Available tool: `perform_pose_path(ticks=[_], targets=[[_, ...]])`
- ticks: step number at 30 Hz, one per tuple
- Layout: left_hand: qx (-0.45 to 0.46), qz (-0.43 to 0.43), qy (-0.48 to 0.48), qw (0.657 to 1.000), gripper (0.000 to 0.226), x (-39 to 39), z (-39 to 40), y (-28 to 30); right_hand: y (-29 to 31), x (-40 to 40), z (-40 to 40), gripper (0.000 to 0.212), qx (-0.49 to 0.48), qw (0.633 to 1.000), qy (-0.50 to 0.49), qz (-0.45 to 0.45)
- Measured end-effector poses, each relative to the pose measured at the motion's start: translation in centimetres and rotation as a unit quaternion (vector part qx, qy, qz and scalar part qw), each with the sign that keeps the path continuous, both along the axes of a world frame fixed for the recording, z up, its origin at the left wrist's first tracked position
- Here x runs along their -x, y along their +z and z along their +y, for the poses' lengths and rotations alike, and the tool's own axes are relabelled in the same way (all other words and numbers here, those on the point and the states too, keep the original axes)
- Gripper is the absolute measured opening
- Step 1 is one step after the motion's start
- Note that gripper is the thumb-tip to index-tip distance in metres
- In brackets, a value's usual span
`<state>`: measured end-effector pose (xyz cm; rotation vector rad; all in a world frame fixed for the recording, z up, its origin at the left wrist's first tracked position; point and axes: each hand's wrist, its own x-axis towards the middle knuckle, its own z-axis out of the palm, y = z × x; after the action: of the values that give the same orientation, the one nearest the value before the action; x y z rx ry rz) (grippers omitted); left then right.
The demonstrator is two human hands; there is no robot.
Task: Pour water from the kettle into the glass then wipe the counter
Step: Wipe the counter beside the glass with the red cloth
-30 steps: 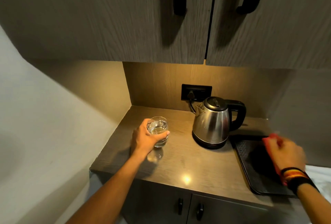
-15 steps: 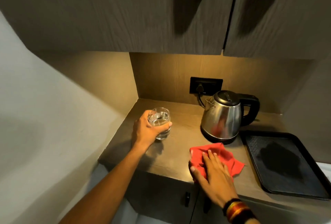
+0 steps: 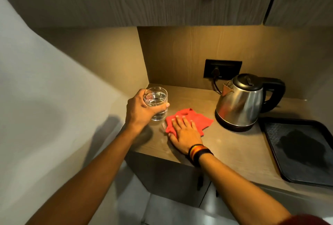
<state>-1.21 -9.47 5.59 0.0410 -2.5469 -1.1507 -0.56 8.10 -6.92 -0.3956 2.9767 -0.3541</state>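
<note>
A brown wood-grain bench carries a red cloth near its left front. A steel kettle stands behind on the right, beside a black tray.

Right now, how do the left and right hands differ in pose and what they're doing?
The left hand is curled around the glass of water, holding it clear of the counter; the right hand lies flat, palm down, pressing the red cloth onto the counter. The right wrist wears a striped band; the left wrist is bare. Both hands work left of the kettle.
</note>
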Motion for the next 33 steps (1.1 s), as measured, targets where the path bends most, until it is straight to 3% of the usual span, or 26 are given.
perform_pose_path(ticks=[3, 6, 9, 13, 18, 21, 24, 27, 30, 33], targets=[[0.007, -0.009, -0.007, 1.000, 0.082, 0.1, -0.3, -0.5, -0.6, -6.0, 3.3, 0.065, 0.014, 0.997, 0.079, 0.014], [0.002, -0.010, -0.010, 1.000, 0.084, 0.0, -0.9, -1.0, -1.0, -8.9, 9.4, 0.062, 0.022, 0.998, 0.050, 0.024], [-0.005, -0.004, -0.002, 1.000, 0.082, -0.1, -1.3, -1.4, -0.8, -5.5, 10.5, 0.063, -0.008, 0.999, -0.013, 0.031], [-0.011, -0.011, 0.003, 1.000, 0.080, 0.0, -0.7, -1.7, -0.8, 1.9, 3.8, 0.068, -0.002, 0.997, -0.076, 0.012], [-0.029, -0.034, -0.009, 0.999, 0.074, 0.4, 1.2, -1.4, -1.1, -0.4, -2.5, 0.064, -0.003, 0.999, 0.051, 0.009], [-0.053, -0.046, -0.032, 0.997, 0.069, 0.8, 2.5, -1.3, -0.8, -6.7, 0.4, 0.060, 0.043, 0.989, 0.138, 0.012], [-0.068, -0.040, -0.037, 0.996, 0.065, 0.9, 3.0, -1.5, -1.0, -10.0, 6.8, 0.058, 0.083, 0.991, 0.109, 0.008], [-0.066, -0.034, -0.037, 0.997, 0.067, 0.5, 2.8, -1.9, -1.0, -6.1, 9.3, 0.055, 0.078, 0.997, 0.022, 0.016], [-0.062, -0.036, -0.028, 0.997, 0.066, 0.0, 2.8, -2.2, -0.7, 0.4, 5.8, 0.060, 0.039, 0.998, -0.048, 0.001], [-0.050, -0.038, -0.019, 0.998, 0.070, -0.3, 2.9, -2.9, -0.6, 3.1, 1.0, 0.071, 0.018, 0.999, -0.012, -0.034]])
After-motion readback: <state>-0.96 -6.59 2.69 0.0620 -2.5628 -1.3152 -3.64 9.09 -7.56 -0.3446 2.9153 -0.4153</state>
